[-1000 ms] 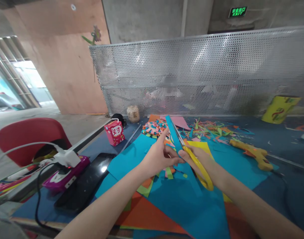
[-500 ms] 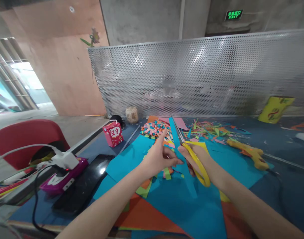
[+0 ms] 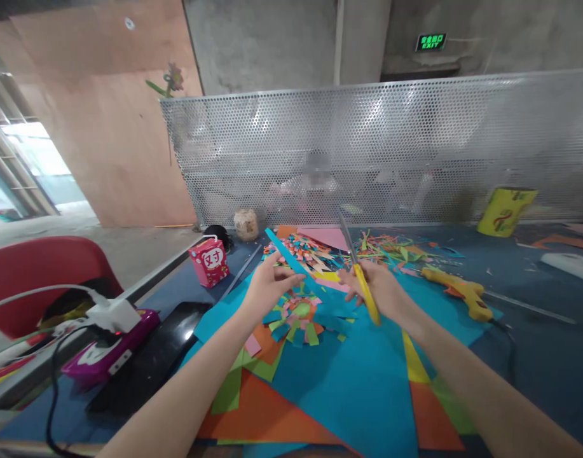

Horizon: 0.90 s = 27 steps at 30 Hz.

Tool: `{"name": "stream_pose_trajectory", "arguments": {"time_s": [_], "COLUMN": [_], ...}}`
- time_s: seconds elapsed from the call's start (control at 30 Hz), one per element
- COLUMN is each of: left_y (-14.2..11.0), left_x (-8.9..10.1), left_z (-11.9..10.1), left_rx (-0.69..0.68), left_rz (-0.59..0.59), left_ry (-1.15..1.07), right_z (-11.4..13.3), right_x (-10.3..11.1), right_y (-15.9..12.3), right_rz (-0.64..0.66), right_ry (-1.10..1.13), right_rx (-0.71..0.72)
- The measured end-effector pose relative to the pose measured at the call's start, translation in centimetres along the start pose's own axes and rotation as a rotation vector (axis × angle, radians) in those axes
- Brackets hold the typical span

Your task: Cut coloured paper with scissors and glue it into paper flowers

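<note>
My left hand pinches a narrow blue paper strip that slants up and away to the left. Yellow-handled scissors are in my right hand, their blades pointing away towards the mesh panel. Strip and scissors are apart. Below my hands, a round paper flower with a green centre and pink, orange, blue and green tabs lies on blue paper sheets. Behind the left hand sits a heap of small coloured paper pieces.
Thin paper shreds and a yellow glue gun lie at the right. A pink box, a black phone and a purple power strip stand left. A perforated metal panel closes the back.
The blue strip has swung left with my left hand, away from the scissors. My right hand has turned the scissors more edge-on. The paper flower now shows between my hands.
</note>
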<state>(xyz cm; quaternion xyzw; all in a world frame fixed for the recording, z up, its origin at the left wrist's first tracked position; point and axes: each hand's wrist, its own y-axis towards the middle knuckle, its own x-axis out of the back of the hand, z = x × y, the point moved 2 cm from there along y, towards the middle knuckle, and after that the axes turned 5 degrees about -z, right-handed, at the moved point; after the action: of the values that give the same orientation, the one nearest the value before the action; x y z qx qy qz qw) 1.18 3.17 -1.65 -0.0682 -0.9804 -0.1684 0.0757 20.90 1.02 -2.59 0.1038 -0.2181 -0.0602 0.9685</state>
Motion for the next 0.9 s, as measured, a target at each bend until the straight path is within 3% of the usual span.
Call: {"name": "stream_pose_trajectory", "arguments": {"time_s": [0.2,0.43,0.57,0.67,0.8,0.9], "left_y": [0.2,1.0,1.2,1.2,1.3,1.3], "left_x": [0.2,1.7,1.9,2.1,2.6,2.8], "left_z": [0.0,1.6,2.0,2.0,2.1,1.9], "left_rx": [-0.045,0.084,0.134,0.148,0.165,0.184], "left_rz": [0.005,-0.243,-0.250,-0.263,-0.306,-0.307], "left_ry": [0.018,-0.015,-0.099,-0.147,-0.197,-0.249], "right_z": [0.4,-3.2,-4.3,-3.8,-2.2,-1.7], "right_x": [-1.3,-1.4,-2.1,-2.2,-0.3,2.3], "right_y": [-0.4,1.5,1.9,1.7,2.1,3.9], "right_rz": [0.061,0.103,0.090,0.067,-0.020,-0.196], "right_ry": [-0.268,-0.439,-0.469,-0.495,-0.540,-0.621], "right_rx": [0.172,0.180,0.173,0.171,0.157,0.065]}}
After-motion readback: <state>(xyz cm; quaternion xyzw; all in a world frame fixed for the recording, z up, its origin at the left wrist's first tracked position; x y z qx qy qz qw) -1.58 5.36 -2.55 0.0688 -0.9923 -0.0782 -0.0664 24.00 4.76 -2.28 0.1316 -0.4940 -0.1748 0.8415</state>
